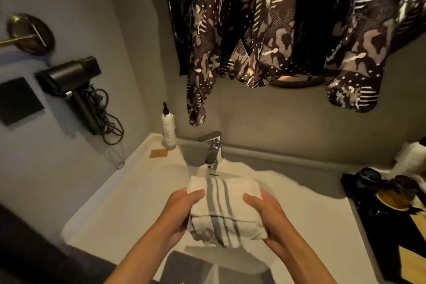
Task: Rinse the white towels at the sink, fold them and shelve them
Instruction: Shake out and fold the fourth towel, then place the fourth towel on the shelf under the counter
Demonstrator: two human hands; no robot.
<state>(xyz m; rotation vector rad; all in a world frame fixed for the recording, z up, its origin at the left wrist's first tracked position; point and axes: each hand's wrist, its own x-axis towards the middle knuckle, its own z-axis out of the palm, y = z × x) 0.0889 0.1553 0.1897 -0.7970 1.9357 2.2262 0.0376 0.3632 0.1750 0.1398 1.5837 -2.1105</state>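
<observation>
A white towel (224, 210) with grey stripes sits mid-frame; the counter (110, 210) is white; across the top, garments (265, 30) show dark camouflage with dots.

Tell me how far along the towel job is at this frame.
Done: the one striped white towel in view is already folded. In hand: left hand and right hand grip its ends over the sink, below the faucet; no water stream is discernible. Left: shelving; no shelf or other towels are in view.

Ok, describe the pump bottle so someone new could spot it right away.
Find the chrome faucet at the back of the white sink counter. Left of it, in the corner by the wall, stands the pump bottle: tall, white, with a black pump, the only bottle there.
</observation>
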